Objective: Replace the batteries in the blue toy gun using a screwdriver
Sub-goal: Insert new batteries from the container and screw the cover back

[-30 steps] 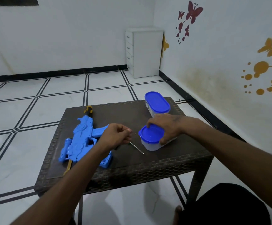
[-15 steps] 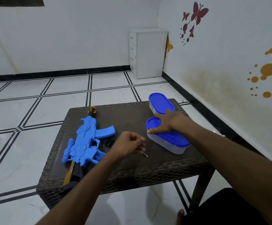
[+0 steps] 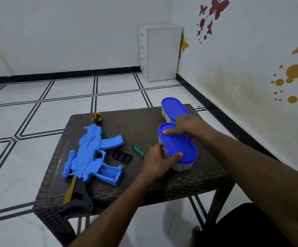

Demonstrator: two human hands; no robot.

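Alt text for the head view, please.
Both hands, left hand and right hand, hold a blue-lidded container on a dark table. Left of it lie a green screwdriver, a black battery cover and a blue toy gun.

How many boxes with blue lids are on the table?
2. The near clear plastic box with a blue oval lid sits at the table's right front, touched by both hands. The far blue-lidded box stands right behind it, at the back right corner.
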